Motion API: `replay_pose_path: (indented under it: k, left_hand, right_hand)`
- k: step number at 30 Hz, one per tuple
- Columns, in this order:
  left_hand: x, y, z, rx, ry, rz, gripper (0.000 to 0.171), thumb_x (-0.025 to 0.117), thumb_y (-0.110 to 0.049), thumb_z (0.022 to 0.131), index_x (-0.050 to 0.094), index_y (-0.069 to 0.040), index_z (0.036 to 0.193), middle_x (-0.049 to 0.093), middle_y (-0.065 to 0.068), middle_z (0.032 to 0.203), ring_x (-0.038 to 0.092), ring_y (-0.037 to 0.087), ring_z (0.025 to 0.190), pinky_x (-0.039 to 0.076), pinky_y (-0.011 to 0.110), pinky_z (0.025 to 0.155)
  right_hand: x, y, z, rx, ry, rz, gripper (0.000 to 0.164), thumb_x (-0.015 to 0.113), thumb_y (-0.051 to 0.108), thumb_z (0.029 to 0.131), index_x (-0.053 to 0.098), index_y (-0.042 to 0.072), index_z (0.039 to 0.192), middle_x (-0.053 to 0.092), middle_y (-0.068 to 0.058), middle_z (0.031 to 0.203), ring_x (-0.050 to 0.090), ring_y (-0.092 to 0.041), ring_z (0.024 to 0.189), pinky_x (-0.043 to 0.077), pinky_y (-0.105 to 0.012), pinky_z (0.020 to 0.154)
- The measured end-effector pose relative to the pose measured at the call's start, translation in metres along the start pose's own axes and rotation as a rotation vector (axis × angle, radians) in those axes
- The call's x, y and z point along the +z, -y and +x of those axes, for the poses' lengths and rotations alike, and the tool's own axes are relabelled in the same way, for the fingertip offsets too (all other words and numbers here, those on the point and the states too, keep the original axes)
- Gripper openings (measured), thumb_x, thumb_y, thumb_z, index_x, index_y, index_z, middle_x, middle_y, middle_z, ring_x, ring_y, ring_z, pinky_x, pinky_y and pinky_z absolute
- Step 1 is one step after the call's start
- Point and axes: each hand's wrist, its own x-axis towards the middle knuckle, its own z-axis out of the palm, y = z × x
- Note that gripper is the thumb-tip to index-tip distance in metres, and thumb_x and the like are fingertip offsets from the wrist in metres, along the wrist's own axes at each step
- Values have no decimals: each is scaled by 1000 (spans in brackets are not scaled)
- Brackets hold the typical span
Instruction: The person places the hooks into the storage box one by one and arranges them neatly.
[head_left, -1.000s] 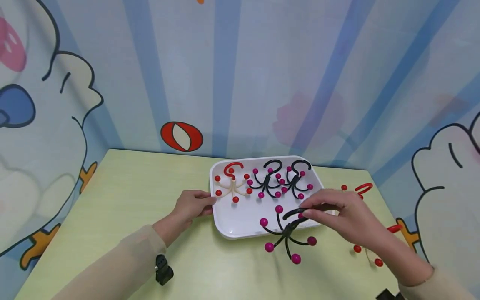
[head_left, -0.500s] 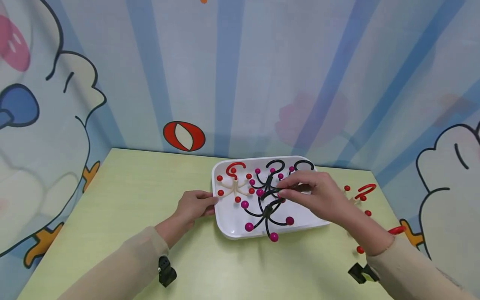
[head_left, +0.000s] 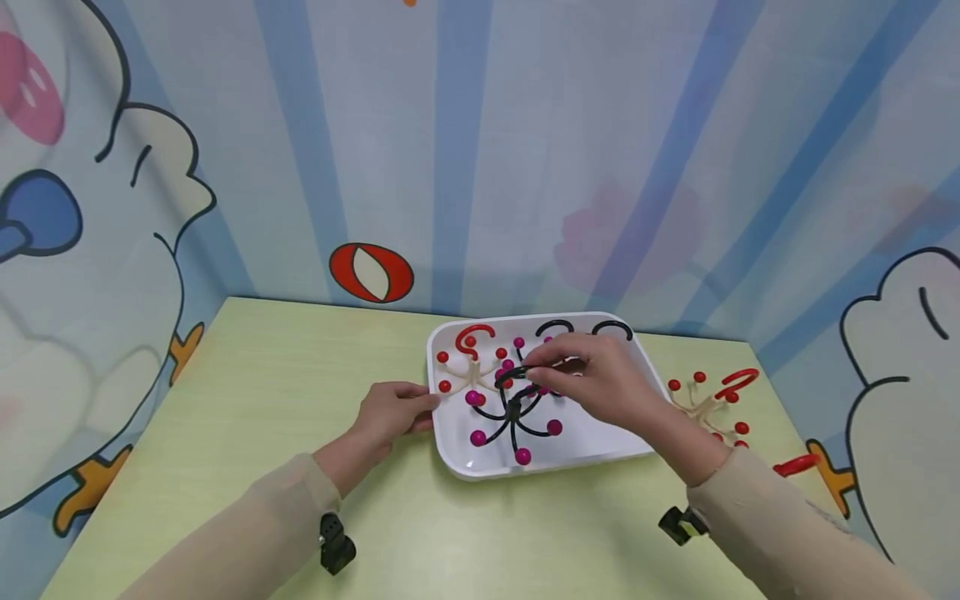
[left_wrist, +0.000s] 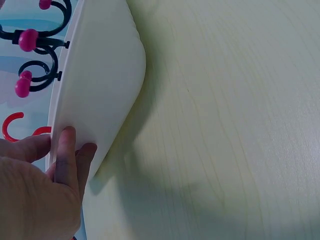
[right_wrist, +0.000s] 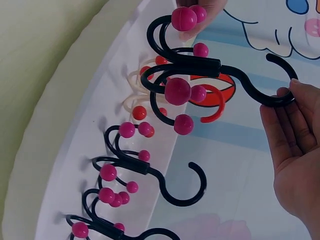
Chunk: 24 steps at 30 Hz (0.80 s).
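Pinched by its curved hook in the right hand (head_left: 600, 379), the glossy black hanger with magenta ball-tipped prongs (head_left: 513, 409) slants down and leftward from that hand, its long axis running toward the white, round-cornered tray (head_left: 600, 435), which the farther left hand (head_left: 390, 415) clasps at its side.

No readable writing in any view
No text, label, brand, number or sign can be read on the white tray (head_left: 600, 435), the black hook (right_wrist: 207, 67) held over it, or the table (head_left: 322, 350). The far backdrop (head_left: 461, 167) bears printed pictures without legible words; the left black device (head_left: 337, 546) and right black device (head_left: 678, 527) are too small to tell.
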Motion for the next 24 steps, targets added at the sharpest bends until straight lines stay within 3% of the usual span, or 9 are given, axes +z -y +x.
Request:
replay_pose_path:
  k: [6,15,24]
  left_hand:
    - [0,0,0,-1,1,2,36,77,-16,100,71,4,129,74,21,118,78,16,82,66,28,78]
    - [1,2,2,0,-8,-11,34,78,-15,100,72,4,128,75,21,118,79,16,82,66,31,81]
    - [1,3,3,12,-4,-50,32,77,-11,99,72,6,126,76,22,117,79,16,80,67,33,81]
  right_hand:
    - [14,-11,4,41,-10,47,16,80,6,96,82,7,111,77,-4,101,76,-17,86,66,-28,80]
    - [36,-22,8,70,-1,47,14,80,9,97,82,9,111,79,-3,104,74,-15,89,66,-33,85]
    - [50,-29,8,59,-9,68,15,81,7,95,82,8,110,80,-3,102,75,-19,89,65,-26,80]
